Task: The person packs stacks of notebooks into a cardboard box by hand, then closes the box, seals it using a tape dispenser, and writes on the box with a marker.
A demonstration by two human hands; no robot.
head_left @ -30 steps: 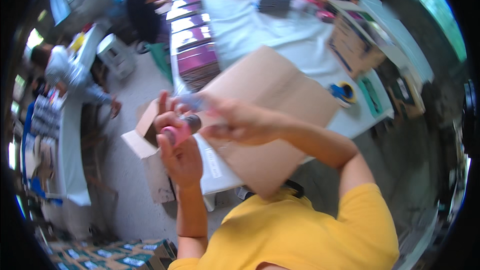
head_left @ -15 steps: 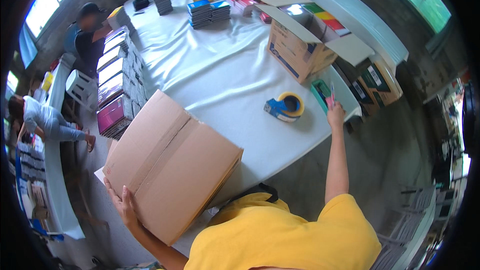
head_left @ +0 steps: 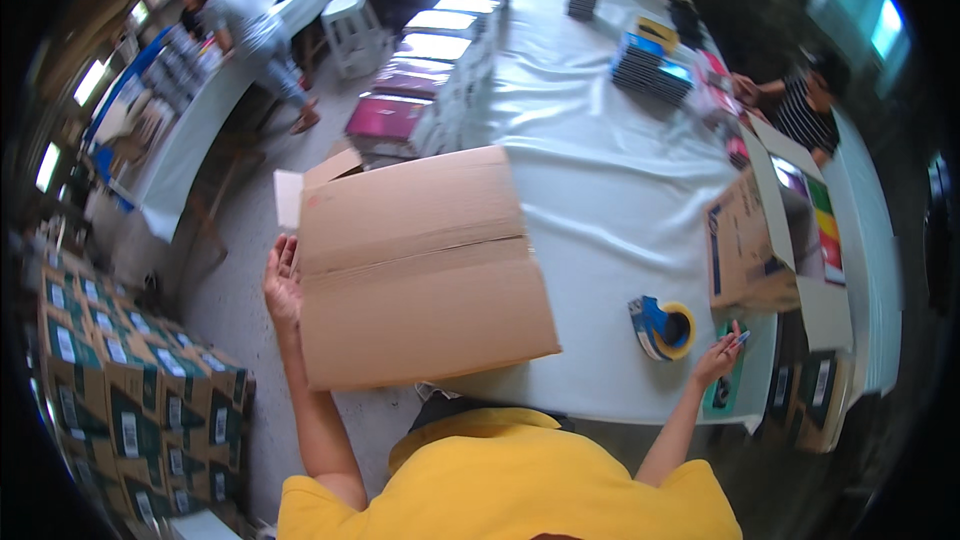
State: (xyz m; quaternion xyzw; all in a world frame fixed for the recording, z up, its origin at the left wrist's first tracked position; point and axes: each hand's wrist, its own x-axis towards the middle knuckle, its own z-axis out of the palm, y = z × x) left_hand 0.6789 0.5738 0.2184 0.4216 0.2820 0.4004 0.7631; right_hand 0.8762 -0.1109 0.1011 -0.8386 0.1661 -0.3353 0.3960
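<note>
A closed brown cardboard box lies at the table's near left edge, partly overhanging it, a seam running across its top face and flaps sticking out at its far left. My left hand holds the box at its left side, fingers pointing up along the edge. At the right, my right hand is closed around a slim pink and pale tool; blur hides its exact kind. That hand is over a green tray by the table corner. Left of it stands a blue tape dispenser with a yellowish tape roll.
An open carton with colourful contents stands at the right. Book stacks line the table's left side; more books lie farther back. Two people sit or stand around the table. Stacked cartons fill the floor at lower left.
My view has swung left, so the table appears farther right and the stacked cartons have come into sight. The box looks turned more square to me. The pink tool stays in my right hand.
</note>
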